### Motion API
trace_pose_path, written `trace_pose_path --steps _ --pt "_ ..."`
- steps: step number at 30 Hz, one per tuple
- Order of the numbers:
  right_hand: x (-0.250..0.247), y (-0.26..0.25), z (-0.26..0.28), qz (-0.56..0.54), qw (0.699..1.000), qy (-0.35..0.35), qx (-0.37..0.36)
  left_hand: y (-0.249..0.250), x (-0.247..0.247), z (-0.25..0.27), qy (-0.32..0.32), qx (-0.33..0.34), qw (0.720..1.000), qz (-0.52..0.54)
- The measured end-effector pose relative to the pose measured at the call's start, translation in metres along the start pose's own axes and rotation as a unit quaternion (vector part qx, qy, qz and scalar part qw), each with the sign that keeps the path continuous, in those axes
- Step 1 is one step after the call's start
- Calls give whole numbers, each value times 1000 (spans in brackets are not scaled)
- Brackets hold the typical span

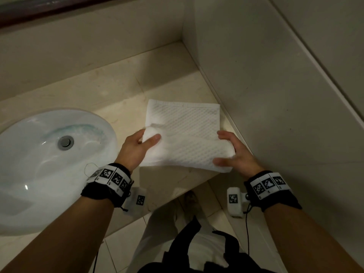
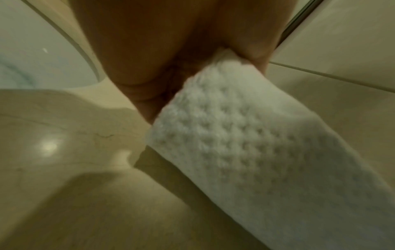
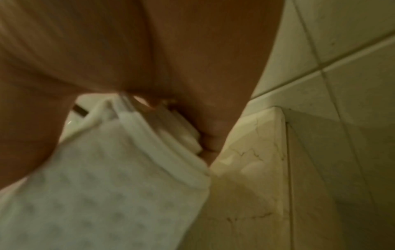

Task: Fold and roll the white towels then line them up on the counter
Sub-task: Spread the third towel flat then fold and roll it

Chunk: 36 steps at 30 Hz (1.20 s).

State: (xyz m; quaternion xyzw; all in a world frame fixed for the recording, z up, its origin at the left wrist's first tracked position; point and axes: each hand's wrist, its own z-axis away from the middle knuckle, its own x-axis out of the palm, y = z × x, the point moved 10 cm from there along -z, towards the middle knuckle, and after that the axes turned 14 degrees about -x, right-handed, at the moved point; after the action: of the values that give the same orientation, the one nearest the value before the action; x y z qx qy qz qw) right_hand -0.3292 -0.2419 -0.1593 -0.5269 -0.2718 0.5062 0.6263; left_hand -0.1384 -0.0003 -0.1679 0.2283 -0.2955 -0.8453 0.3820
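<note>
A white waffle-weave towel [image 1: 183, 123] lies folded on the beige counter [image 1: 110, 91], its near part rolled up into a thick tube. My left hand [image 1: 144, 141] grips the roll's left end, thumb on top and fingers curled beneath. My right hand [image 1: 226, 150] grips the roll's right end, thumb at the near edge and fingers over the top. The left wrist view shows the towel [image 2: 245, 143] running out from under the palm, lifted a little above the counter. In the right wrist view the towel's [image 3: 119, 186] layered hem edges press against my fingers [image 3: 211, 142].
A white oval sink [image 1: 29, 174] with a metal drain [image 1: 65, 142] is set in the counter to the left. A tiled wall [image 1: 266, 95] rises close on the right, and a low backsplash [image 1: 88, 46] closes the back. The counter's front edge lies just below my wrists.
</note>
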Motion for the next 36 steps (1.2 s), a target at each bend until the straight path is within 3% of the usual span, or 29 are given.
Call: trace_pose_path --steps 2,5,8,12,16,23,28,32,36 --pt "-1 1 -1 27 1000 2 -13 -4 -2 -3 13 -21 1000 -2" --pt "-9 5 -2 -23 998 62 2 -1 5 -3 -36 -19 999 11" --pt "-5 15 -5 -86 991 88 54 8 9 3 -70 18 997 23" --pt "-14 34 -8 -31 984 121 126 11 14 7 -89 75 991 -65" --pt "-13 40 -8 29 984 85 153 0 8 -6 -60 41 991 -109" --pt "-2 14 -7 26 999 21 -9 -3 3 -21 21 -33 994 -102" --pt "-6 21 -9 41 998 35 31 -8 -8 -37 67 -97 982 -147" --pt "0 23 -11 24 998 25 61 -5 -9 -40 64 -85 988 -113" --pt "3 24 -16 99 991 14 88 6 -13 -34 107 0 987 -119"
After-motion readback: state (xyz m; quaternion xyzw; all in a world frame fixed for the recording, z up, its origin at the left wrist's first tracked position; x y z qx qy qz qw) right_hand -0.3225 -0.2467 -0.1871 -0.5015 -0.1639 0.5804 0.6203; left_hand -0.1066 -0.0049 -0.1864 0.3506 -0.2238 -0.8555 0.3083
